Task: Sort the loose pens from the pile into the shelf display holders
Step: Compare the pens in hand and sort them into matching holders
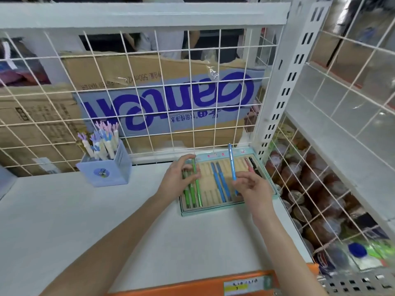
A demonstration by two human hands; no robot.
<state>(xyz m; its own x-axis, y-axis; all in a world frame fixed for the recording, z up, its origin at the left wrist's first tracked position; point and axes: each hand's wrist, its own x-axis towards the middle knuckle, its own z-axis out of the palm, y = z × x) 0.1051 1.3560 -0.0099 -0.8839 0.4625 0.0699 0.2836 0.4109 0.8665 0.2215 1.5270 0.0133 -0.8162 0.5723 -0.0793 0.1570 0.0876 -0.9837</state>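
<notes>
A: How many pens do you count in the display tray (213, 211)?

B: On its left side there are three green pens (192, 192), lying side by side along the tray. In the middle there are two blue pens (221, 184), also side by side. At the right edge I see one pink-red pen (248, 163) and one dark pen (254, 164); more I cannot tell, the hand covers that part.

A: And the hands?

B: Two hands. The left hand (178, 178) has its grip closed on the upper part of a green pen, thumb and fingers curled around it, over the left slots of the tray. The right hand (254, 189) pinches one light blue pen (232, 162) between thumb and fingertips. The grip is at the lower end of this pen, and the pen stands almost upright above the tray, its long part rising beyond the fingers toward the wire grid (149, 92).

A: Anything else on the shelf (64, 210)?

B: One lilac pen holder (106, 171), well apart to the left of the tray, with a bunch of pastel pens (102, 142) standing in it; I cannot count them exactly
</notes>
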